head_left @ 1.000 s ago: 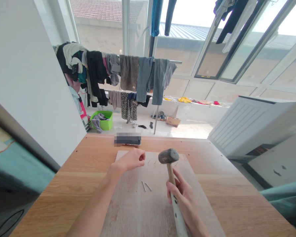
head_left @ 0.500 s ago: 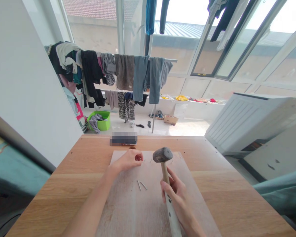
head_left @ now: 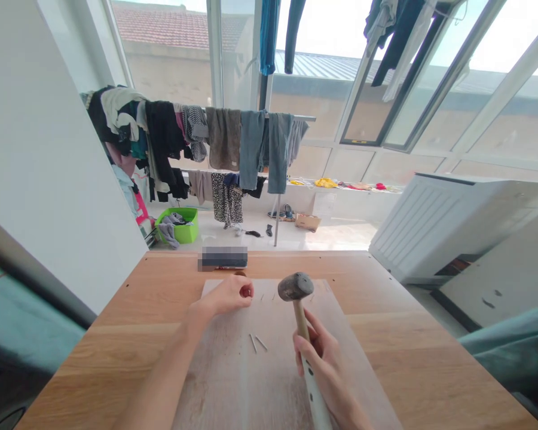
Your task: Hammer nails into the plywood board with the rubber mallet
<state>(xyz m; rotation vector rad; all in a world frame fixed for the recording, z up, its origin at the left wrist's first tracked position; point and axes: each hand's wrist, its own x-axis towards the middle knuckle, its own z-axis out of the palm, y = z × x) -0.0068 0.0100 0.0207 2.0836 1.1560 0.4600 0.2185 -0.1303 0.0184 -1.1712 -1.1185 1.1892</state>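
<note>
Above the pale board point(head_left: 217, 376), the hammer point(head_left: 295, 288) is clamped in the right hand point(head_left: 320, 347), barely moved over the last second; work appears momentarily paused. At the board's far left, the left hand point(head_left: 229, 295) curls beside standing nails point(head_left: 262, 297); whether it grips anything cannot be told. Two loose nails point(head_left: 253, 343) lie nearer. Beyond, a green basket point(head_left: 189, 232) holds grey clothes point(head_left: 168, 230)

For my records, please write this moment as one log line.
right hand: grips hammer | left hand: curled, grasp unclear | two nails: lying on board
</note>
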